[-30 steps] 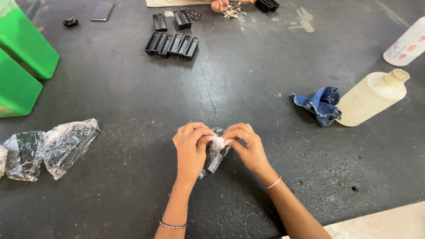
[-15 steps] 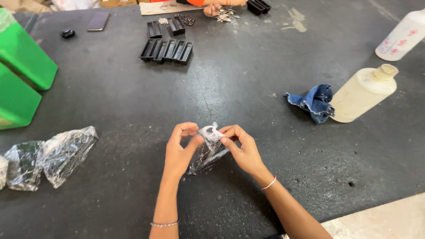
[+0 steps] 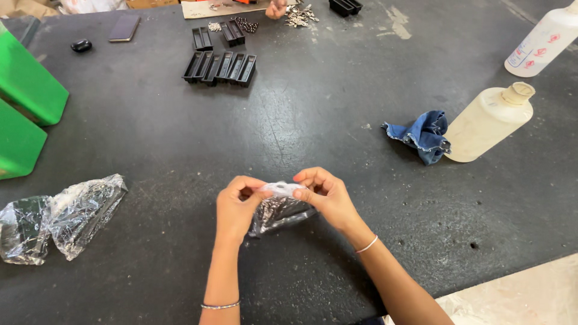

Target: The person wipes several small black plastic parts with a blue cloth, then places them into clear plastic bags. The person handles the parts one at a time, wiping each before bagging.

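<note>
both hands are up close together over the dark grey worktable [image 3: 337, 120], left hand [image 3: 236, 207] and right hand [image 3: 328, 195] each pinching the top edge of a small clear crinkly plastic bag [image 3: 278, 207] with dark little parts inside, so it hangs between the fingertips just above the table, right in front of the person. looks to me like the opening step, mouth of the bag being worked at; next bit probably needs the two pinches to pull away from each other gently so the contents don't spill. off to the left lie two more crumpled clear plastic bags [image 3: 60, 216], near green plastic bins [image 3: 27, 102]. further back there's a row of black plastic trays [image 3: 220, 66], and on the right a blue denim rag [image 3: 421, 135] touching a cloudy plastic bottle [image 3: 487, 123].
</note>
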